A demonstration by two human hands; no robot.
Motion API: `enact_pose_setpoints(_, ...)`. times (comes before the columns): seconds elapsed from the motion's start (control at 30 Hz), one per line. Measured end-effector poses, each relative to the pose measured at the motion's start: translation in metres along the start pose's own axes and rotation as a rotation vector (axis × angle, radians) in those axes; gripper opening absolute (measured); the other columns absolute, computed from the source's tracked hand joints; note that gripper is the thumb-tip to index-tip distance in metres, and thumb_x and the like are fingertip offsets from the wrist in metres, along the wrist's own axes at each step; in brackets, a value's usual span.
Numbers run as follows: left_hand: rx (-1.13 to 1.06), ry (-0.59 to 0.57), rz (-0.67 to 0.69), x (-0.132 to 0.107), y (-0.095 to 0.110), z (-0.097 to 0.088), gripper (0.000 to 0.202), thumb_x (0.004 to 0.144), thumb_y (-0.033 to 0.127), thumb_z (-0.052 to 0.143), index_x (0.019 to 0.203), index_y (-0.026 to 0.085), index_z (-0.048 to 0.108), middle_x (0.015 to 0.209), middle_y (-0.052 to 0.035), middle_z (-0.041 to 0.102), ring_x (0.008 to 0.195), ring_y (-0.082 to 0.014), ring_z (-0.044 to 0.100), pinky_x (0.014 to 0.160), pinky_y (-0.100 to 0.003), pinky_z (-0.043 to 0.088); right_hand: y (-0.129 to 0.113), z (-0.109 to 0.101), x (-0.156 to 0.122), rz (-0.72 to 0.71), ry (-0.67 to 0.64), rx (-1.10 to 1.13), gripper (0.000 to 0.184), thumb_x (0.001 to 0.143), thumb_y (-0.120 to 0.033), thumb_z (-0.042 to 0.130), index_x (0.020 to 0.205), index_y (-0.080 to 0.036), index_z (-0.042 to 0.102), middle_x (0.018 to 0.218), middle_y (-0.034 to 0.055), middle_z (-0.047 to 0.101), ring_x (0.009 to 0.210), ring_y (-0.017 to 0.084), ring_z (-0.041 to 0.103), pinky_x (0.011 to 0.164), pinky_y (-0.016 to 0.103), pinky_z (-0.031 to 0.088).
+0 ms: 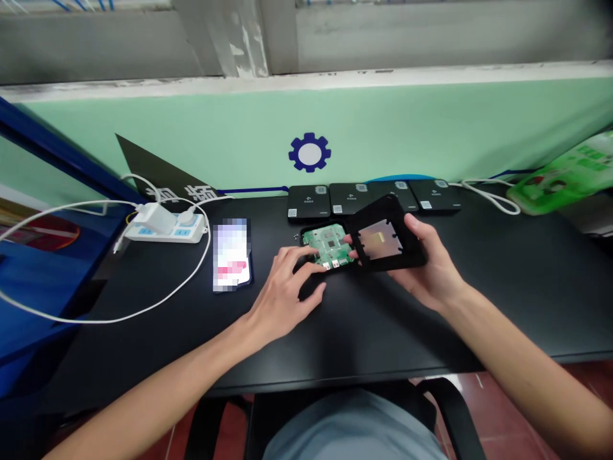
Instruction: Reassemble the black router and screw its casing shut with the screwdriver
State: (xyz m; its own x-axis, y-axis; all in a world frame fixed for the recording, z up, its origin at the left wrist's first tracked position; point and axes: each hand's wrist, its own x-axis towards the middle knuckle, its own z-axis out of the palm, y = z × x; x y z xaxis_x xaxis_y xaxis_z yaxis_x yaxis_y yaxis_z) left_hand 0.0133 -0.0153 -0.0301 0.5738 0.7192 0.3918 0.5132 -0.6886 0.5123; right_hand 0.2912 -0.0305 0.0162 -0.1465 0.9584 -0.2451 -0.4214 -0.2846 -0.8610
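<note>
The left hand (290,291) is loosely spread, palm down, its fingertips at the near left part of the board (331,241), its thumb apart from the other fingers. The right hand (426,271) grips the cover (407,246), thumb on the right edge, fingers beneath and behind; some of its fingertips show past the cover's left edge, over the board. The board is green, rigid and roughly square with rounded corners, seated in a black base; it lies flat just ahead of the left hand, component side up, metal ports along its near edge. The cover is matt black, squarish, with a dull metallic plate (382,239) inside; it is tilted, inner side facing the wearer. Neither piece shows a clear long axis. Beyond both hands, four flat black boxes (309,203) stand in a row on the smooth black worktop (364,338). Left of the left hand lies a phone (231,252), screen lit.
</note>
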Motion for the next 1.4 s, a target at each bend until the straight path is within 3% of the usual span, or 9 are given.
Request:
enact_pose_setpoints(0.1, -0.046, -0.047, 0.034, 0.000, 0.001, -0.002, 0.012, 0.105, 0.021, 0.068, 0.116, 0.021, 0.067, 0.134, -0.0105, 0.067, 0.124, -0.0284, 0.060, 0.108, -0.054, 0.054, -0.005, -0.005, 0.018, 0.033, -0.117, 0.041, 0.070, 0.101, -0.076, 0.054, 0.139, -0.021, 0.075, 0.135, 0.0106, 0.079, 0.124, 0.036, 0.076, 0.119, 0.054, 0.051)
enact_pose_setpoints(0.2, -0.034, -0.053, 0.037, 0.001, 0.003, -0.004, 0.017, 0.102, 0.023, 0.071, 0.118, 0.022, 0.066, 0.137, -0.0101, 0.065, 0.125, -0.0284, 0.060, 0.110, -0.053, 0.053, -0.002, -0.011, 0.031, 0.073, -0.205, 0.111, 0.079, 0.100, -0.083, 0.045, 0.144, -0.023, 0.071, 0.135, 0.0105, 0.079, 0.121, 0.034, 0.077, 0.116, 0.052, 0.053)
enact_pose_setpoints(0.4, 0.064, -0.034, -0.079, 0.004, 0.000, -0.009, 0.069, 0.092, 0.033, 0.083, 0.152, 0.025, 0.050, 0.169, -0.0156, 0.042, 0.153, -0.0367, 0.041, 0.125, -0.060, 0.046, 0.007, -0.016, 0.034, 0.199, -0.296, 0.260, 0.086, 0.098, -0.088, 0.037, 0.143, -0.023, 0.070, 0.134, 0.0135, 0.079, 0.107, 0.032, 0.079, 0.094, 0.046, 0.061)
enact_pose_setpoints(0.57, 0.148, -0.080, -0.130, 0.005, -0.008, -0.008, 0.085, 0.091, 0.044, 0.085, 0.160, 0.025, 0.039, 0.170, -0.0168, 0.042, 0.157, -0.0406, 0.038, 0.124, -0.066, 0.042, 0.009, -0.014, 0.027, 0.271, -0.324, 0.327, 0.087, 0.102, -0.085, 0.031, 0.140, -0.019, 0.072, 0.132, 0.0175, 0.079, 0.099, 0.029, 0.079, 0.089, 0.041, 0.059)
enact_pose_setpoints(0.77, 0.117, -0.065, -0.151, 0.010, -0.011, -0.008, 0.082, 0.092, 0.040, 0.085, 0.159, 0.028, 0.039, 0.163, -0.0151, 0.051, 0.156, -0.0400, 0.042, 0.123, -0.064, 0.043, 0.010, -0.014, 0.027, 0.309, -0.355, 0.347, 0.090, 0.104, -0.083, 0.027, 0.139, -0.014, 0.071, 0.131, 0.0227, 0.078, 0.098, 0.032, 0.079, 0.085, 0.043, 0.059)
enact_pose_setpoints(1.0, 0.078, -0.137, -0.108, 0.012, -0.009, -0.011, 0.087, 0.088, 0.038, 0.087, 0.160, 0.029, 0.038, 0.163, -0.0145, 0.050, 0.155, -0.0393, 0.043, 0.123, -0.062, 0.042, 0.008, -0.014, 0.021, 0.296, -0.371, 0.342, 0.084, 0.104, -0.080, 0.029, 0.141, -0.017, 0.071, 0.133, 0.0191, 0.078, 0.103, 0.034, 0.080, 0.091, 0.046, 0.060)
enact_pose_setpoints(1.23, 0.079, -0.126, -0.096, 0.013, -0.008, -0.010, 0.094, 0.083, 0.043, 0.090, 0.160, 0.028, 0.038, 0.156, -0.0152, 0.053, 0.150, -0.0401, 0.045, 0.122, -0.063, 0.043, 0.012, -0.018, 0.021, 0.269, -0.311, 0.274, 0.092, 0.095, -0.091, 0.037, 0.142, -0.020, 0.071, 0.131, 0.0183, 0.079, 0.101, 0.035, 0.081, 0.086, 0.048, 0.062)
enact_pose_setpoints(1.4, 0.075, -0.136, -0.088, 0.014, -0.007, -0.011, 0.088, 0.087, 0.046, 0.088, 0.160, 0.029, 0.041, 0.163, -0.0144, 0.050, 0.153, -0.0405, 0.043, 0.125, -0.064, 0.042, 0.014, -0.020, 0.019, 0.208, -0.334, 0.172, 0.092, 0.095, -0.092, 0.031, 0.139, -0.022, 0.071, 0.129, 0.0172, 0.080, 0.103, 0.035, 0.080, 0.096, 0.054, 0.060)
